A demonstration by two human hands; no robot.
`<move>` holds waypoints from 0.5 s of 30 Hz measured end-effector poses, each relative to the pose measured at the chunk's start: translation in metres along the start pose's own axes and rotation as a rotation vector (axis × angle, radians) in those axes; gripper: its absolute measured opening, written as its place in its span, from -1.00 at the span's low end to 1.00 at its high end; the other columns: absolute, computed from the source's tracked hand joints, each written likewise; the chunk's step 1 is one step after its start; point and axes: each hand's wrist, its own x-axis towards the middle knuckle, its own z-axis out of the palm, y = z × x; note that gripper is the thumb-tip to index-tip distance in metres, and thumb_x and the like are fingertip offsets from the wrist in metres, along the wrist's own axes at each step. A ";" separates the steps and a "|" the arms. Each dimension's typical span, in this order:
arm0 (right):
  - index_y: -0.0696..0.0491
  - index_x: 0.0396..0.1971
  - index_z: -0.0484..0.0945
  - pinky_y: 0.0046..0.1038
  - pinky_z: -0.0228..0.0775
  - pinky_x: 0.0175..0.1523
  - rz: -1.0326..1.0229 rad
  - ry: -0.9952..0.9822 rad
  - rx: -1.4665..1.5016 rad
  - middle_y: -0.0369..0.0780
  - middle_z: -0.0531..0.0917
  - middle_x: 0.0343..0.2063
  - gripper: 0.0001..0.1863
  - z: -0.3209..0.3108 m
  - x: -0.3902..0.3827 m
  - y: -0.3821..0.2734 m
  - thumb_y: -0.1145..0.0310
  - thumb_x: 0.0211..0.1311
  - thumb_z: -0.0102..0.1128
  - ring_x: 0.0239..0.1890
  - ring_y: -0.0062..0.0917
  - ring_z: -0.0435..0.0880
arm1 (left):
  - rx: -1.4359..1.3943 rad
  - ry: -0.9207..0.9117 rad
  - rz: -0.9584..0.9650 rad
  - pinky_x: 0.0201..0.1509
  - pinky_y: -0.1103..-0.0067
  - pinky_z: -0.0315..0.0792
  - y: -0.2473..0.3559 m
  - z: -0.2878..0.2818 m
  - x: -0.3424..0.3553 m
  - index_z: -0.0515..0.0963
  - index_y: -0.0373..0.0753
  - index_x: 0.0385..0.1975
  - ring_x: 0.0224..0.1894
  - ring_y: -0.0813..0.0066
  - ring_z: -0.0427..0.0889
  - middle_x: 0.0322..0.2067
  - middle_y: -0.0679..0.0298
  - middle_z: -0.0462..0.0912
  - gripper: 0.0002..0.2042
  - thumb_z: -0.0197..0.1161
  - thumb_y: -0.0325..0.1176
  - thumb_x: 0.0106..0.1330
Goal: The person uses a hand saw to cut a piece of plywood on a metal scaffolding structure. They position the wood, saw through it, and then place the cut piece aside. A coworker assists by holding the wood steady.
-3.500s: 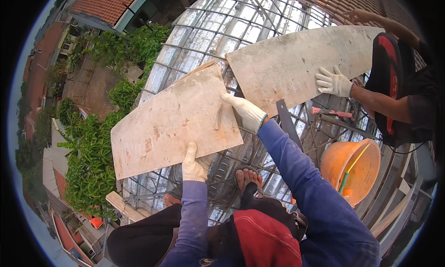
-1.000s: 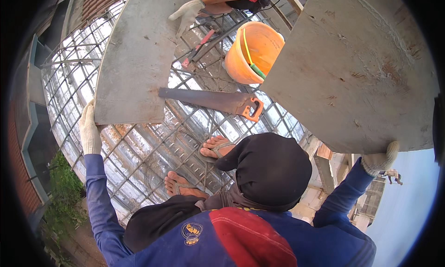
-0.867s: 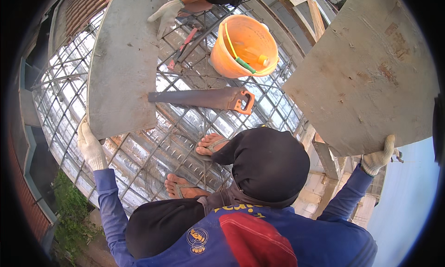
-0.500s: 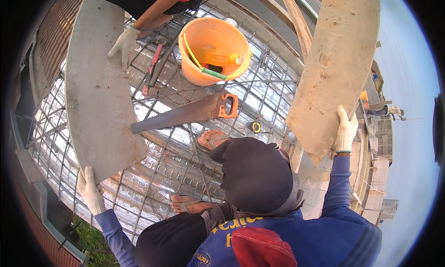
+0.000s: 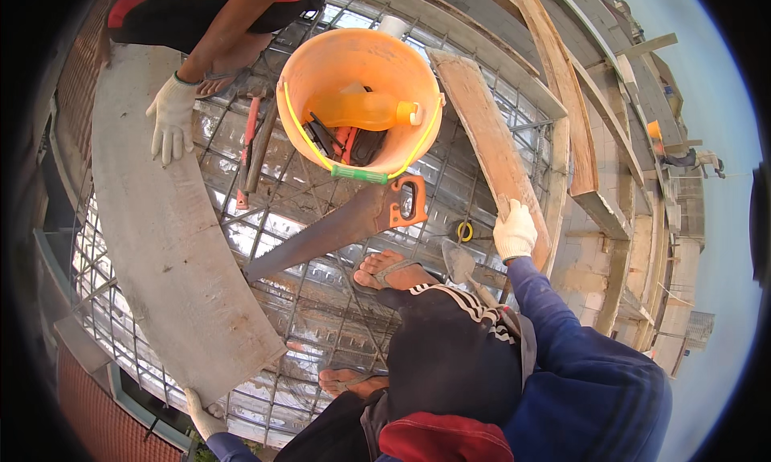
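At the lower left, my gloved left hand grips the near end of a long, curved grey board. A co-worker's gloved hand rests near the board's far end. On the right, my gloved right hand holds a narrow, weathered wooden board by its near part. Between the two boards, a handsaw with an orange handle lies on a rebar grid. Beside it are an orange bucket holding a yellow bottle and tools, a red-handled tool and a small yellow-and-black round object.
A co-worker crouches at the upper left, near the bucket. Rebar over shiny metal sheeting lies around my sandalled feet. Timber framing runs along the right. Tiled roofs lie at the left edge; a distant figure is at the far right.
The right board has come down from raised to lying along the rebar's right side. My left hand and the grey board's near end have moved toward me. My view has swung to the right.
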 end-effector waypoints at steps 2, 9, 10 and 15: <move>-0.06 0.27 0.51 -0.05 0.63 0.14 -0.013 -0.048 0.024 -0.04 0.68 0.02 -0.48 0.010 -0.005 -0.006 0.17 0.38 0.41 0.10 -0.08 0.74 | 0.048 -0.095 -0.079 -0.65 0.70 0.03 0.000 -0.008 0.009 0.61 -0.08 0.12 -0.67 0.74 0.20 -0.47 0.49 0.53 -0.48 0.40 0.22 0.47; 0.01 0.26 0.64 -0.07 0.59 0.26 -0.162 -0.431 0.083 0.01 0.75 0.08 -0.44 -0.005 0.025 -0.034 -0.03 0.43 0.30 0.16 -0.05 0.75 | 0.292 0.031 0.006 -0.55 0.60 0.45 -0.023 0.014 0.038 0.60 -0.06 0.32 -0.56 0.56 0.52 -0.29 0.38 0.68 -0.44 0.31 0.20 0.53; 0.04 0.17 0.74 -0.10 0.55 0.31 -0.203 -0.208 0.202 0.04 0.78 0.10 -0.46 -0.002 0.044 -0.041 -0.06 0.47 0.23 0.18 -0.05 0.76 | 0.556 -0.072 -0.022 -0.34 0.42 0.63 -0.020 -0.003 0.049 0.56 -0.15 0.40 -0.39 0.40 0.70 -0.16 0.22 0.77 -0.40 0.32 0.10 0.52; 0.07 0.26 0.68 -0.22 0.51 0.34 -0.323 -0.028 0.607 -0.01 0.81 0.10 -0.41 -0.039 0.230 -0.140 -0.08 0.52 0.17 0.21 -0.16 0.76 | 1.149 -0.091 0.225 0.21 0.27 0.60 -0.024 -0.009 0.037 0.44 -0.26 0.50 0.09 0.03 0.79 0.18 -0.10 0.73 -0.30 0.36 -0.09 0.41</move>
